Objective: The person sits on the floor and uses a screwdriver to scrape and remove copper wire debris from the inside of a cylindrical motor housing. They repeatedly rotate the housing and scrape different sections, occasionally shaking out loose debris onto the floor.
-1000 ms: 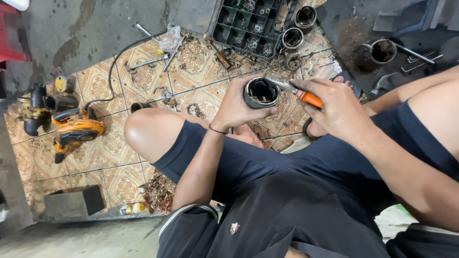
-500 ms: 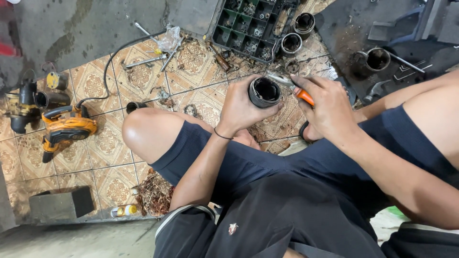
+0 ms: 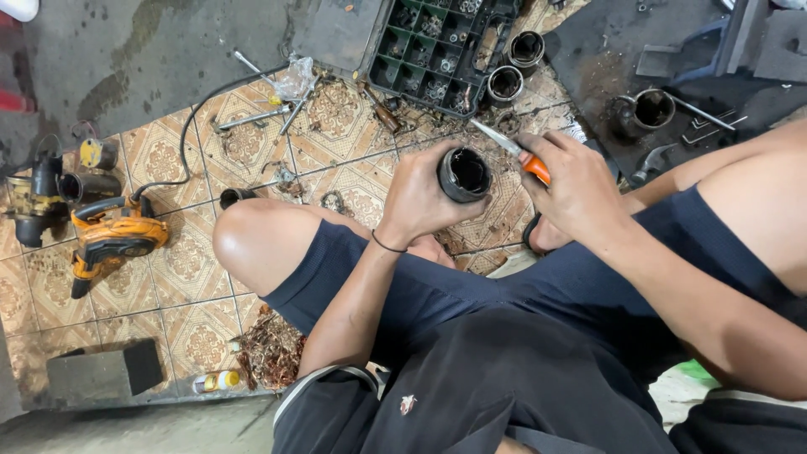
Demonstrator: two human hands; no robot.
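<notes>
My left hand (image 3: 424, 200) grips a dark, greasy cylindrical metal part (image 3: 463, 174), open end turned up toward me, above my knee. My right hand (image 3: 572, 189) holds a tool with an orange handle and a thin metal shaft (image 3: 514, 150); its tip points up and left, just clear of the cylinder's rim. Both hands hover over the patterned tile floor (image 3: 160, 151) while I squat in dark shorts.
A green compartment tray (image 3: 437, 42) of small parts lies ahead, with two metal sleeves (image 3: 514, 67) beside it. An orange power tool (image 3: 109, 240) and dark engine parts (image 3: 42, 197) sit at left. Wrenches (image 3: 261, 113), a hammer (image 3: 654, 160) and another cylinder (image 3: 649, 108) lie around.
The tool's tip has come out of the cylinder and now points away up-left. My left hand still holds the cylinder, tilted slightly differently.
</notes>
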